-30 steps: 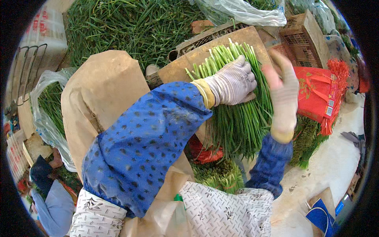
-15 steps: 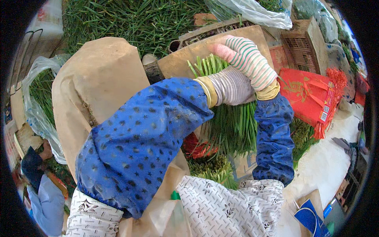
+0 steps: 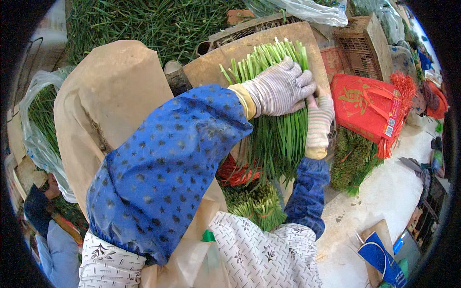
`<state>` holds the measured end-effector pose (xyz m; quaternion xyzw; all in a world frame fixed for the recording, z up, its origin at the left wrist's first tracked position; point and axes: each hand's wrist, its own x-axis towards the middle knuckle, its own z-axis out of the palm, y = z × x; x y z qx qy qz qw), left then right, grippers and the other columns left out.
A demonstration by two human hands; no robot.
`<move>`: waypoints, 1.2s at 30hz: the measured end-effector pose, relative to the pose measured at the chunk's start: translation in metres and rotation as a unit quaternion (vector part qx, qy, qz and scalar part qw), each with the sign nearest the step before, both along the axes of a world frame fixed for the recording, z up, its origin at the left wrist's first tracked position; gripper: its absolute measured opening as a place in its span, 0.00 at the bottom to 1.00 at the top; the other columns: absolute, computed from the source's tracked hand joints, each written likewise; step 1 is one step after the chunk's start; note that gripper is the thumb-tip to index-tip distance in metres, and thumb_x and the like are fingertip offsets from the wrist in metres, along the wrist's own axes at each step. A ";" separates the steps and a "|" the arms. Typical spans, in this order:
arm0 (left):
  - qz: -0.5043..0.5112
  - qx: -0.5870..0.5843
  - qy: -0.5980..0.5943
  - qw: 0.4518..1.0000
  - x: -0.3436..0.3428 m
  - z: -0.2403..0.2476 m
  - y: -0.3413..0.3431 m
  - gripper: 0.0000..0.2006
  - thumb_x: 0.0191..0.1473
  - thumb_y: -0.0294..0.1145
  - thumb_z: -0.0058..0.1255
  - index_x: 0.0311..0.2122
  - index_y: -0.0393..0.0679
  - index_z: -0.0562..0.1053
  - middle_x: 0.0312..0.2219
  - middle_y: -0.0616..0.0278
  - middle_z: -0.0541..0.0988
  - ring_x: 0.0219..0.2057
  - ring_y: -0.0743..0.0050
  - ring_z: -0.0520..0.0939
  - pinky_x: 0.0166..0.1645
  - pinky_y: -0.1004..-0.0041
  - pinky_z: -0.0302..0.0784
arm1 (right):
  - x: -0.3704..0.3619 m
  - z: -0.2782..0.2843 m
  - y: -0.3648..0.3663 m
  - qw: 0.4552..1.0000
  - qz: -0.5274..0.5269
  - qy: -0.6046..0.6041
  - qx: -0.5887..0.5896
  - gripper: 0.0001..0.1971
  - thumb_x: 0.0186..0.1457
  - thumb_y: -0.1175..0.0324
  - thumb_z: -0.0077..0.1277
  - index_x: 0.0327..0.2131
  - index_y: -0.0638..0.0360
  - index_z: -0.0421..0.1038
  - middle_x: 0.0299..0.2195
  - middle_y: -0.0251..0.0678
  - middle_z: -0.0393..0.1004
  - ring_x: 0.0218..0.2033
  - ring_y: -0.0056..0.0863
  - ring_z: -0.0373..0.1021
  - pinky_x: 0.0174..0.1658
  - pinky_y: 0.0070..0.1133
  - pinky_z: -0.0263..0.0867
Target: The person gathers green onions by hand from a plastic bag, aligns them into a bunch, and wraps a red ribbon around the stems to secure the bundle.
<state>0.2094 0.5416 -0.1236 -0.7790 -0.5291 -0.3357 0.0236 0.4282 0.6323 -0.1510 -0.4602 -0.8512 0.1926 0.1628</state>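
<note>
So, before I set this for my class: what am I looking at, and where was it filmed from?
There is no machine: these are one person's two gloved hands, seen from above by a wide fisheye camera on their head, so straight edges bend. A bundle of chive-like greens lies on a brown board. The left hand rests across the stalks, near their pale ends; the right hand is at the bundle's right edge. How firmly either grips is hidden. Beyond the board spread loose grassy leaves; to the right is a red bag.
</note>
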 end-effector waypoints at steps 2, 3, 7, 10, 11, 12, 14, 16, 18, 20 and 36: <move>-0.004 -0.002 -0.022 1.000 0.004 0.002 0.000 0.26 0.50 0.50 0.50 0.52 0.47 0.70 0.50 0.55 0.73 0.47 0.52 0.73 0.54 0.56 0.63 | -0.008 0.001 -0.024 0.960 -0.110 0.191 -0.176 0.17 0.58 0.79 0.45 0.51 0.69 0.68 0.45 0.40 0.75 0.46 0.30 0.70 0.52 0.25 0.65; -0.003 0.004 -0.002 1.000 0.001 0.002 0.000 0.26 0.50 0.51 0.50 0.52 0.47 0.71 0.49 0.55 0.73 0.48 0.52 0.73 0.55 0.55 0.62 | -0.022 -0.004 -0.035 0.861 -0.208 0.365 -0.287 0.17 0.57 0.82 0.44 0.51 0.69 0.68 0.44 0.40 0.75 0.46 0.30 0.70 0.52 0.26 0.66; -0.024 -0.076 0.052 0.995 0.000 0.008 0.003 0.24 0.48 0.52 0.51 0.46 0.46 0.74 0.43 0.59 0.76 0.48 0.55 0.72 0.57 0.52 0.57 | -0.011 0.018 -0.037 0.994 0.087 0.063 0.033 0.10 0.54 0.81 0.48 0.41 0.67 0.74 0.40 0.42 0.75 0.43 0.34 0.71 0.50 0.24 0.66; -0.008 -0.089 0.074 0.993 -0.002 0.008 0.001 0.23 0.48 0.53 0.50 0.41 0.45 0.75 0.36 0.62 0.78 0.45 0.58 0.73 0.57 0.52 0.58 | -0.014 0.031 -0.030 0.972 -0.031 0.204 -0.116 0.15 0.53 0.81 0.46 0.45 0.65 0.73 0.44 0.40 0.75 0.45 0.31 0.71 0.51 0.25 0.65; -0.003 -0.091 0.083 0.992 -0.003 0.008 -0.002 0.23 0.49 0.53 0.50 0.41 0.45 0.75 0.36 0.62 0.78 0.45 0.58 0.73 0.57 0.52 0.58 | -0.016 0.032 -0.028 0.947 -0.089 0.259 -0.169 0.16 0.53 0.81 0.46 0.46 0.64 0.73 0.45 0.40 0.75 0.45 0.30 0.71 0.51 0.25 0.65; 0.003 -0.093 0.093 0.991 -0.005 0.010 -0.004 0.23 0.49 0.53 0.50 0.42 0.45 0.75 0.36 0.62 0.78 0.44 0.58 0.73 0.56 0.51 0.58 | -0.015 0.029 -0.021 0.921 -0.138 0.302 -0.205 0.19 0.53 0.81 0.46 0.50 0.62 0.71 0.47 0.40 0.74 0.46 0.29 0.70 0.52 0.25 0.65; 0.004 -0.093 0.104 0.990 -0.004 0.011 -0.005 0.22 0.51 0.53 0.48 0.42 0.45 0.75 0.36 0.60 0.77 0.45 0.58 0.73 0.56 0.49 0.59 | -0.018 0.027 -0.009 0.923 -0.164 0.299 -0.177 0.21 0.53 0.80 0.46 0.53 0.62 0.68 0.46 0.41 0.74 0.45 0.29 0.70 0.52 0.25 0.65; 0.001 -0.092 0.104 0.990 0.000 0.012 -0.003 0.23 0.50 0.53 0.48 0.44 0.45 0.74 0.37 0.60 0.77 0.45 0.57 0.73 0.56 0.49 0.59 | -0.013 0.027 -0.003 0.927 -0.166 0.282 -0.180 0.26 0.53 0.79 0.50 0.58 0.61 0.63 0.53 0.43 0.67 0.51 0.28 0.66 0.54 0.23 0.64; 0.000 -0.103 0.102 0.989 0.000 0.014 -0.003 0.24 0.50 0.53 0.48 0.46 0.46 0.74 0.39 0.60 0.76 0.45 0.57 0.73 0.56 0.49 0.59 | -0.014 0.027 -0.004 0.951 -0.147 0.212 -0.170 0.26 0.55 0.79 0.49 0.58 0.61 0.62 0.51 0.42 0.68 0.50 0.28 0.66 0.54 0.22 0.63; 0.000 -0.125 0.097 0.987 -0.004 0.018 -0.005 0.26 0.51 0.53 0.48 0.48 0.46 0.73 0.42 0.59 0.75 0.45 0.56 0.73 0.56 0.49 0.58 | -0.016 0.021 -0.011 0.962 -0.134 0.177 -0.160 0.26 0.57 0.77 0.49 0.59 0.63 0.59 0.50 0.41 0.69 0.49 0.27 0.66 0.54 0.22 0.63; 0.011 -0.109 0.098 0.989 -0.002 0.012 -0.006 0.26 0.51 0.54 0.47 0.49 0.47 0.73 0.44 0.58 0.75 0.51 0.52 0.70 0.60 0.47 0.54 | -0.040 0.034 0.011 0.980 0.001 0.158 -0.121 0.11 0.53 0.79 0.53 0.41 0.62 0.76 0.39 0.39 0.78 0.41 0.26 0.72 0.49 0.22 0.66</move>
